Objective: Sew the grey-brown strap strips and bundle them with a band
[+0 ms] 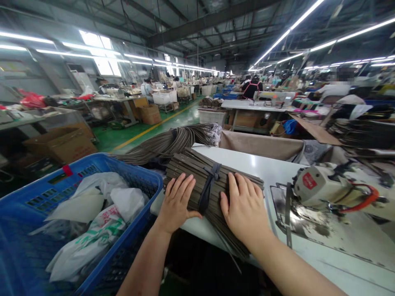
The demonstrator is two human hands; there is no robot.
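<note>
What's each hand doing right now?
Left hand: open, flat on the tied bundle of strips.
Right hand: open, flat on the same bundle.

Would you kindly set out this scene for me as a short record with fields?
Left hand: flat on the tied strip bundle, left of its band
Right hand: flat on the bundle, right of the band
Bundle: lies at the white table's near edge
Left side: blue crate holding plastic bags
Right side: sewing machine on the table

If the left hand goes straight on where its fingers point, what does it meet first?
The left hand lies on the tied bundle; past its far end, probably the coil of long strips.
</note>
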